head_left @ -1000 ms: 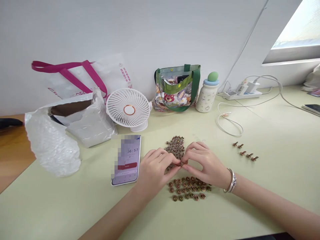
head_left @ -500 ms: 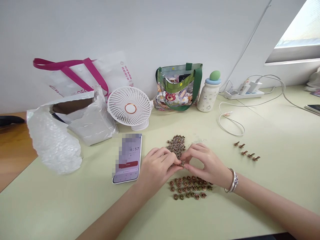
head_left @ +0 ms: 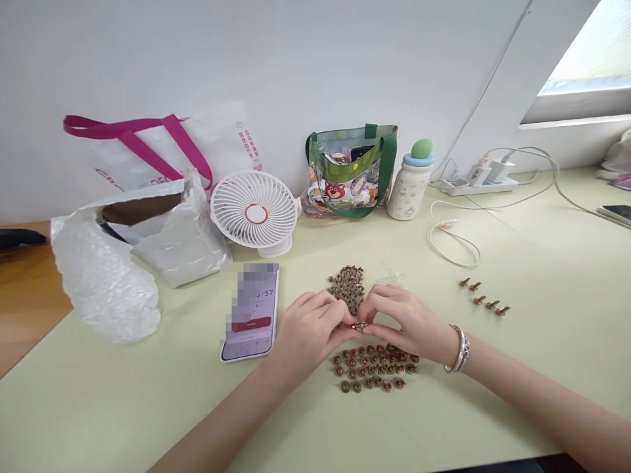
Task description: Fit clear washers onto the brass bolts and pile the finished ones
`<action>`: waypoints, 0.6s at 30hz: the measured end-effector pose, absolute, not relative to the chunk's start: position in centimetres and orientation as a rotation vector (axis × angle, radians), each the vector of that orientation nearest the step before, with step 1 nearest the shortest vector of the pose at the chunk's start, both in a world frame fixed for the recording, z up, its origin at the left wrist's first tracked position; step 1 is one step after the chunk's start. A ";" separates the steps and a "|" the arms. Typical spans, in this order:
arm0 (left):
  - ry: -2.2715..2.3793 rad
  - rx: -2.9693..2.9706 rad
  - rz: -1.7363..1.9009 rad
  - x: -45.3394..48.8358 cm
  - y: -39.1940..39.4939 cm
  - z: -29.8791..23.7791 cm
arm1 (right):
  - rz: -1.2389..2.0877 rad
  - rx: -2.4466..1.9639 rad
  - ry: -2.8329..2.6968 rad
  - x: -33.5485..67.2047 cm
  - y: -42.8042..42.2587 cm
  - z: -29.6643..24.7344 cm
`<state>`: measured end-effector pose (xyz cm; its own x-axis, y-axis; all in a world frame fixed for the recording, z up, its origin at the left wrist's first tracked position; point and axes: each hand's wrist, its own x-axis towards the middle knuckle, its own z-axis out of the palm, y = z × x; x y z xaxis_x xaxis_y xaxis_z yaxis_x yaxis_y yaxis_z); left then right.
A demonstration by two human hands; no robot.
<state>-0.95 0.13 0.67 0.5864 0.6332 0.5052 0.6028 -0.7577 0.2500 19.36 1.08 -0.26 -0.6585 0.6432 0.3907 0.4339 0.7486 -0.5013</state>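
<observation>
My left hand (head_left: 306, 332) and my right hand (head_left: 407, 323) meet fingertip to fingertip over the green table, both pinched on one small bronze metal piece (head_left: 359, 325). Just behind the fingers lies a heap of the same bronze pieces (head_left: 346, 286). In front of the hands, several round bronze pieces sit in neat rows (head_left: 373, 369). A silver bracelet (head_left: 459, 348) circles my right wrist. A short line of small bronze pins (head_left: 484, 301) lies off to the right.
A phone (head_left: 251, 314) with a lit screen lies left of my hands. Behind stand a white desk fan (head_left: 254, 213), crumpled white plastic bags (head_left: 106, 276), a pink-handled bag (head_left: 148, 151), a green cartoon tote (head_left: 351, 174), a white bottle (head_left: 411, 184), a power strip (head_left: 480, 179) and white cables (head_left: 451, 240).
Both hands stay pinched together on the small piece, shifting only slightly; the view wobbles a little.
</observation>
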 end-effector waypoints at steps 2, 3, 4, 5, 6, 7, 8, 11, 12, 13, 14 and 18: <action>1.065 2.746 0.925 -1.0 0.2 0.7 | 0.511 -0.823 -2.390 19.3 1.0 -0.2; 1.055 2.745 0.947 -1.0 0.2 0.7 | 0.521 -0.827 -2.389 19.3 1.0 -0.2; 1.044 2.747 0.972 -1.0 0.2 0.8 | 0.532 -0.828 -2.390 19.3 0.9 -0.2; 1.033 2.751 0.998 -1.0 0.2 0.8 | 0.543 -0.826 -2.395 19.2 0.9 -0.2; 1.025 2.756 1.021 -1.0 0.2 0.9 | 0.551 -0.822 -2.400 19.2 0.8 -0.2; 1.019 2.761 1.039 -1.0 0.2 0.9 | 0.555 -0.817 -2.406 19.2 0.8 -0.1; 1.016 2.767 1.051 -1.0 0.2 1.0 | 0.555 -0.810 -2.409 19.1 0.7 -0.1; 1.015 2.789 1.069 -1.1 0.2 1.0 | 0.525 -0.812 -2.398 19.0 0.5 0.0; 1.014 2.798 1.067 -1.1 0.3 1.0 | 0.509 -0.822 -2.395 18.9 0.5 0.1; 1.014 2.806 1.060 -1.0 0.3 0.9 | 0.488 -0.835 -2.396 18.9 0.4 0.1; 1.016 2.811 1.049 -1.0 0.3 0.9 | 0.465 -0.849 -2.398 18.8 0.3 0.1; 1.059 2.825 0.988 -1.0 0.2 0.7 | 0.364 -0.881 -2.408 18.6 0.2 0.1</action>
